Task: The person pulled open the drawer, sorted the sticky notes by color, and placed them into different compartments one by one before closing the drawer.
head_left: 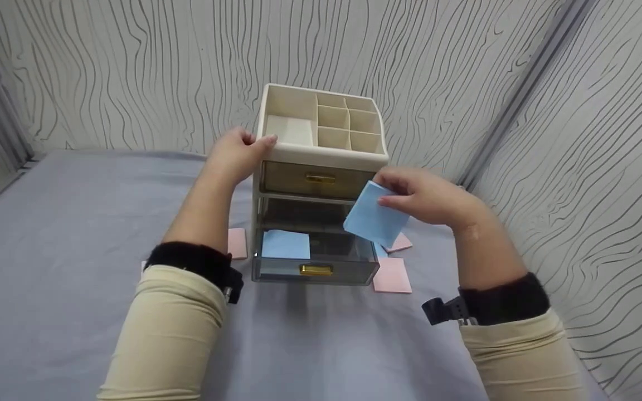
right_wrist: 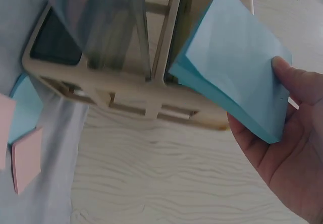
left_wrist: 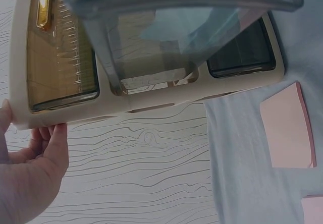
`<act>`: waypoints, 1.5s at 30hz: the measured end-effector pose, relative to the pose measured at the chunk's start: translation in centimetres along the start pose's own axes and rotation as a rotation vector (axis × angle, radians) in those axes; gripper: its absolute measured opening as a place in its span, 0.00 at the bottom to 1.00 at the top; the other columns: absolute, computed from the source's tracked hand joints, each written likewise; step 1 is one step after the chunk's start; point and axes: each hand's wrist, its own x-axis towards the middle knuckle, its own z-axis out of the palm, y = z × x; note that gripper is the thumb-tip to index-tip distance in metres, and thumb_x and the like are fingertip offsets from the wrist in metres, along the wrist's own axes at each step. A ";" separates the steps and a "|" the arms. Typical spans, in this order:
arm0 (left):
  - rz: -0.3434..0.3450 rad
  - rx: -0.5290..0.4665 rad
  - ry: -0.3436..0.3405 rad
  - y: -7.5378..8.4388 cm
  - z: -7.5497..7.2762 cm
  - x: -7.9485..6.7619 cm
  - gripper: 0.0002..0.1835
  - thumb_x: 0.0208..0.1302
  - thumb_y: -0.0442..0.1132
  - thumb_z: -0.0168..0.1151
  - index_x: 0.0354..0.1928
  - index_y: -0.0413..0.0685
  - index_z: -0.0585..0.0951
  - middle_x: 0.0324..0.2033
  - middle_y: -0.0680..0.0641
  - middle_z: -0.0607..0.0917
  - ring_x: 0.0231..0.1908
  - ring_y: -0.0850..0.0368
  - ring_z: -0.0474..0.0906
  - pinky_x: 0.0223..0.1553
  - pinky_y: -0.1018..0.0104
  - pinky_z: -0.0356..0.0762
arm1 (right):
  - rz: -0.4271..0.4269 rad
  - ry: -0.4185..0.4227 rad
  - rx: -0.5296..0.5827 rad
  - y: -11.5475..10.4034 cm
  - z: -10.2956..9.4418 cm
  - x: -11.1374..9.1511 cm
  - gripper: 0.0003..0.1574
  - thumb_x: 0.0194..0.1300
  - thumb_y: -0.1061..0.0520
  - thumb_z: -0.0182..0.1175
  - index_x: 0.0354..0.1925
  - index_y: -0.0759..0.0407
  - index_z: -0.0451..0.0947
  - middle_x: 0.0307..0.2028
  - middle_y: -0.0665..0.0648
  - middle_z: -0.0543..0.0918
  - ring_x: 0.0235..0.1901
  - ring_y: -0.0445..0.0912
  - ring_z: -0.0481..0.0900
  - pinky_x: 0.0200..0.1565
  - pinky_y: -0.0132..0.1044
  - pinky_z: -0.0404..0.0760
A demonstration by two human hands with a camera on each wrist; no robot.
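Observation:
A cream desk organizer (head_left: 325,157) with drawers stands in the middle. My left hand (head_left: 242,153) grips its upper left corner, the thumb at the front rim and the fingers round the side. In the right hand (head_left: 424,195) a blue sticky-note pad (head_left: 374,217) is pinched between thumb and fingers. The right wrist view shows this pad's thickness and the thumb (right_wrist: 298,80) on its face. Below it, a clear grey drawer (head_left: 349,270) is pulled out, and another blue pad (head_left: 286,245) lies inside on the left. The amber drawer (head_left: 282,178) above is closed.
Pink pads (head_left: 392,275) lie on the grey cloth (head_left: 310,345) right of the organizer, with a blue pad (right_wrist: 25,103) among them. Another pink pad (head_left: 237,243) lies at its left. A wood-patterned wall panel (head_left: 187,67) rises behind. Open compartments (head_left: 349,120) top the organizer.

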 end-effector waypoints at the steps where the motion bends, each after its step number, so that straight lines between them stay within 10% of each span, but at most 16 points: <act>1: 0.001 0.006 0.001 0.0 0.0 0.0 0.25 0.62 0.60 0.51 0.47 0.45 0.69 0.43 0.45 0.74 0.45 0.50 0.69 0.48 0.55 0.69 | -0.022 -0.004 -0.001 -0.3 0.4 0.3 0.09 0.64 0.54 0.56 0.43 0.54 0.72 0.32 0.54 0.75 0.34 0.47 0.73 0.35 0.39 0.74; 13: -0.017 -0.011 -0.006 0.1 0.1 -0.1 0.26 0.62 0.60 0.51 0.48 0.45 0.69 0.45 0.45 0.74 0.46 0.50 0.70 0.49 0.55 0.70 | -0.162 -0.076 -0.092 -1.6 4.5 3.2 0.08 0.63 0.60 0.55 0.43 0.55 0.72 0.36 0.53 0.76 0.38 0.47 0.73 0.42 0.43 0.73; 45: -0.015 -0.014 -0.006 0.2 0.2 0.3 0.25 0.62 0.60 0.52 0.47 0.45 0.70 0.43 0.45 0.74 0.44 0.51 0.70 0.47 0.56 0.69 | -0.024 -0.226 -0.405 -1.7 8.9 4.9 0.08 0.55 0.63 0.57 0.36 0.55 0.75 0.31 0.52 0.77 0.33 0.47 0.73 0.41 0.42 0.74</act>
